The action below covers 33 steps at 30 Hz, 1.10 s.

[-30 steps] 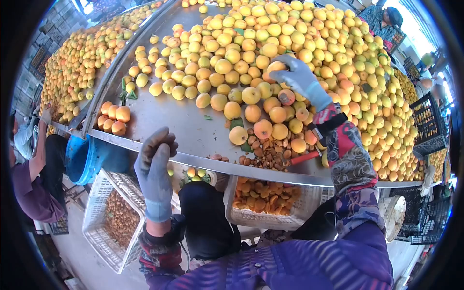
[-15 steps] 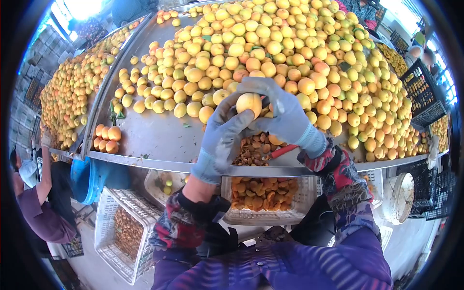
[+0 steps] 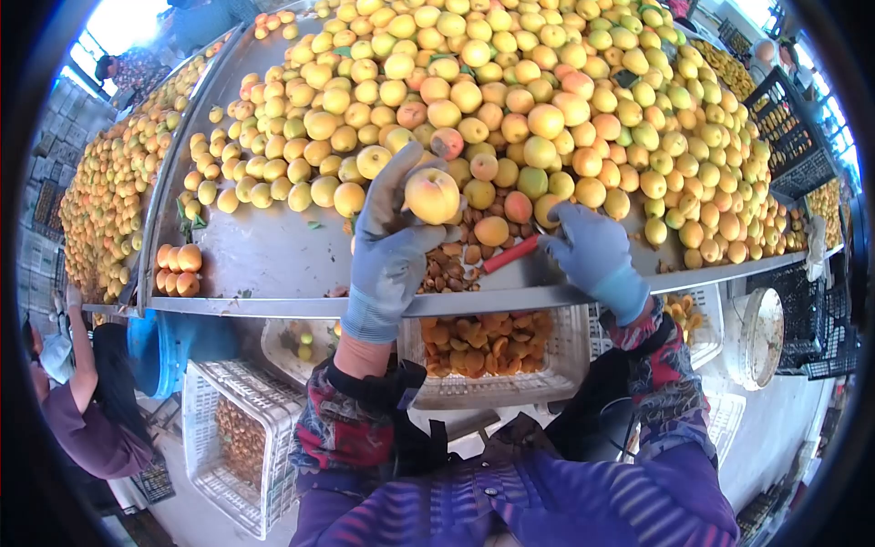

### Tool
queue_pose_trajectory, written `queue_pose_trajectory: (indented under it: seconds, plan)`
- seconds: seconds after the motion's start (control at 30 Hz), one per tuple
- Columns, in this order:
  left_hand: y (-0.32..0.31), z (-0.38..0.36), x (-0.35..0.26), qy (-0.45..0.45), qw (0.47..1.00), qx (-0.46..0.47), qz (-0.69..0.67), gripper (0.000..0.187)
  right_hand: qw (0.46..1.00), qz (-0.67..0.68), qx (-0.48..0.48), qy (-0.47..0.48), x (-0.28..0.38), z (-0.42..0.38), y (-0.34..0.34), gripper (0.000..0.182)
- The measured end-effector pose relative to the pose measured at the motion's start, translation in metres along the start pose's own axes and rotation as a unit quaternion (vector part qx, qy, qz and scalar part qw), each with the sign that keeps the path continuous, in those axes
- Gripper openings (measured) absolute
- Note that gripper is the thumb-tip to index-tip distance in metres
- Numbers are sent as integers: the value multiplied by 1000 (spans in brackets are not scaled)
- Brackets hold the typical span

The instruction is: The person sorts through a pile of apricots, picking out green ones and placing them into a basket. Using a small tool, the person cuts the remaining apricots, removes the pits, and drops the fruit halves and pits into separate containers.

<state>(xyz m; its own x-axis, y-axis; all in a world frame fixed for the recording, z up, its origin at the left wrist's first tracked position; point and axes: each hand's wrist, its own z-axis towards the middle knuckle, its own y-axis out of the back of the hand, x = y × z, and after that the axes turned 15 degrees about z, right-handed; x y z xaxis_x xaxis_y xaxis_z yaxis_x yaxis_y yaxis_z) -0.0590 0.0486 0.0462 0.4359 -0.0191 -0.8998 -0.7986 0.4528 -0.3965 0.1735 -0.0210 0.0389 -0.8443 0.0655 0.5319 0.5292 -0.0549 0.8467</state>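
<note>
My gloved left hand (image 3: 387, 242) holds a whole yellow-orange apricot (image 3: 432, 195) up between thumb and fingers, above the metal table. To its right, my gloved right hand (image 3: 597, 255) has its fingers curled at the upper end of a red-handled tool (image 3: 510, 254). The tool's working end is hidden, so its kind does not show. Under and between the hands is a small heap of brown apricot stones (image 3: 447, 272), with a loose apricot (image 3: 492, 231) beside it. The big apricot pile (image 3: 519, 100) begins just beyond my fingers.
Below the table edge (image 3: 273, 307), a white crate (image 3: 565, 356) holds apricot halves. A tilted white crate (image 3: 264, 401) with stones stands left, near a blue bucket (image 3: 164, 351). A white bucket (image 3: 758, 337) stands right. At far left sits another person (image 3: 91, 419).
My hands have come apart. The left has kept the apricot; the right has moved away from it to the red-handled tool. The whole view has shifted slightly.
</note>
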Motion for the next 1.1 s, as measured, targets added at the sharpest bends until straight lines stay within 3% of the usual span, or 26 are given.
queue_pose_trajectory:
  seconds: [0.1,0.13,0.3,0.4,0.47,0.5,0.57,0.6,0.83,0.93,1.0,1.03,1.07,1.1]
  plan:
    - [4,-3,7,-6,999,-6,52,64,997,72,-31,22,-16,-1,-1,28]
    - [4,-6,9,-1,1000,-4,11,60,991,83,-88,49,-22,0,-1,24]
    - [1,-10,15,-23,999,-20,-40,48,989,110,-95,27,-21,-2,5,22]
    - [-4,-12,12,-30,997,-66,-11,45,995,22,-49,81,-10,-7,-21,20]
    - [-4,-11,7,-27,997,-77,-1,44,968,-142,-13,208,-11,0,-37,12]
    - [-2,-9,5,-37,997,-69,-3,44,966,-148,-24,210,-10,5,-34,12]
    - [7,-13,6,8,997,-60,-46,43,972,-164,125,113,-4,12,-30,11]
    - [11,-14,6,40,995,-73,-60,44,966,-175,149,117,-6,15,-30,12]
    - [15,-13,-1,-3,995,-96,-27,45,959,-167,182,138,-3,18,-21,17]
    - [19,-18,-6,-17,993,-97,-58,41,973,-148,159,72,-7,3,-10,15]
    - [29,-22,-7,-9,994,-82,-68,41,987,124,-31,99,-30,-8,-9,20]
    - [31,-23,-7,-1,995,-60,-78,41,987,125,-29,98,-38,-11,-6,20]
    - [31,-22,-6,-9,995,-48,-84,41,931,360,-22,48,-46,-14,-1,25]
    - [27,-21,-7,-7,995,-49,-85,41,820,573,-14,-6,-50,-17,1,30]
